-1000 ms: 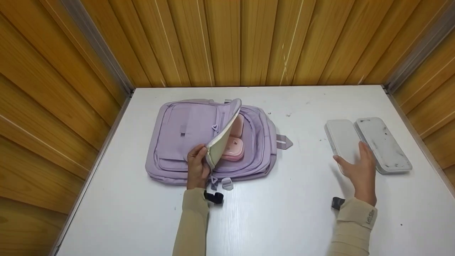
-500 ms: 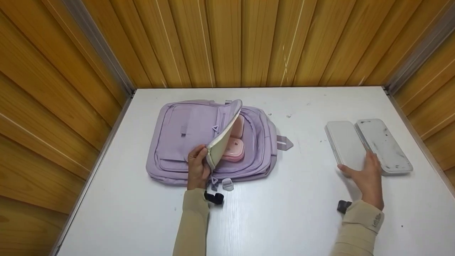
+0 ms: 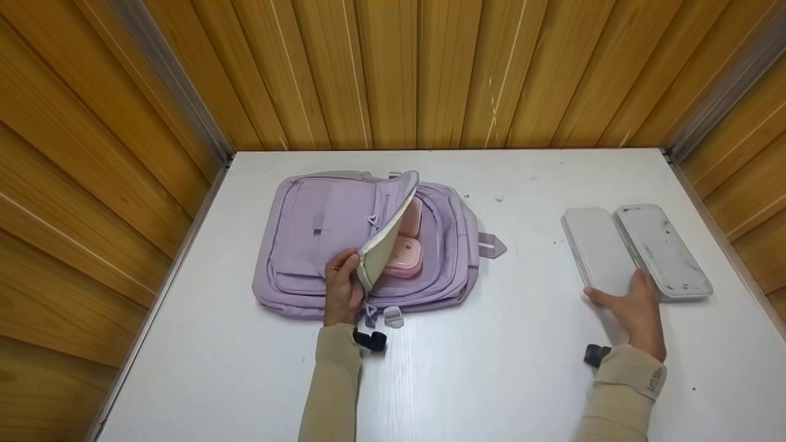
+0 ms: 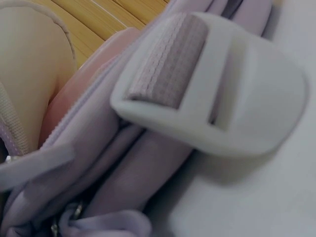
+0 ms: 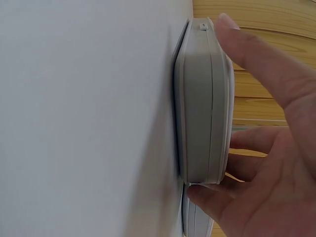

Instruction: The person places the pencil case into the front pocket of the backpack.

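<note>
Right hand (image 3: 635, 319) has shifted down-right, now straddling the plain case (image 3: 597, 245) at right of frame, so it's positioned there, firm pinch unclear; left hand (image 3: 341, 288) grips the backpack flap (image 3: 379, 253), mid-frame.

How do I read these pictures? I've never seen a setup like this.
There is no machine, just a person working bare-handed. The widest picture comes from a head camera; the other two come from wrist cameras.

On the white table lie an open purple backpack with pink boxes inside and, to its right, two pale cases side by side.

The left-hand grip holds up the backpack's flap. The right-hand grip spans the near end of the case nearer the backpack; whether firmly, I can't tell.
</note>
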The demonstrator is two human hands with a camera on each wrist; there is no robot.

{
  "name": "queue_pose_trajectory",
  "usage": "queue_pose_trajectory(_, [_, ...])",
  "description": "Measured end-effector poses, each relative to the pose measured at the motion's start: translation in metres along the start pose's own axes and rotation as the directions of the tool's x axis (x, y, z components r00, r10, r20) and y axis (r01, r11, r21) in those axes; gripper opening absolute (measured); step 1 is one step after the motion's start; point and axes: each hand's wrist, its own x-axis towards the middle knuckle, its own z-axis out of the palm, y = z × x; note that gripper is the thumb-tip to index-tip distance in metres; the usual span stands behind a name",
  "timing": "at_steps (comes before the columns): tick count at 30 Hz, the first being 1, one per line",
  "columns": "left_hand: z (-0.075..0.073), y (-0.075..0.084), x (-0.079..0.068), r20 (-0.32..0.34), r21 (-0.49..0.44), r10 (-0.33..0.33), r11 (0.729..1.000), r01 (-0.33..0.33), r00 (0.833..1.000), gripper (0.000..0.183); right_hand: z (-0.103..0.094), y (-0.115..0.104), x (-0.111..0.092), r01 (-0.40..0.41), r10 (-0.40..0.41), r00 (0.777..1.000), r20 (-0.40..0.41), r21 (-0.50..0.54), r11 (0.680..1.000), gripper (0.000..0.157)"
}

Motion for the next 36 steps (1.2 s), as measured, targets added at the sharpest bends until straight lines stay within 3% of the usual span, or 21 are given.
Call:
queue_pose_trajectory(13, [0.000, -0.003, 0.003, 0.018, 0.007, 0.011, 1.000, -0.012, 1.000, 0.010, 0.003, -0.002, 0.006, 0.000, 0.000, 0.999, 0.035, 0.005, 1.000, 0.120])
queue_pose_trajectory(21, [-0.001, -0.001, 0.002, 0.023, -0.004, 0.009, 1.000, -0.008, 1.000, 0.010, 0.009, -0.013, 0.013, 0.023, -0.016, 0.996, 0.092, -0.074, 0.997, 0.121])
queue_pose_trajectory(28, [-0.001, -0.001, 0.002, 0.027, 0.011, 0.020, 1.000, -0.020, 0.999, 0.009, 0.016, -0.022, 0.016, 0.103, -0.092, 0.990, 0.106, -0.103, 0.989, 0.122])
queue_pose_trajectory(36, [-0.001, -0.002, 0.002, 0.030, 0.007, 0.025, 1.000, -0.025, 0.999, 0.009, 0.025, -0.024, 0.018, 0.124, -0.117, 0.988, 0.099, -0.065, 0.990, 0.122])
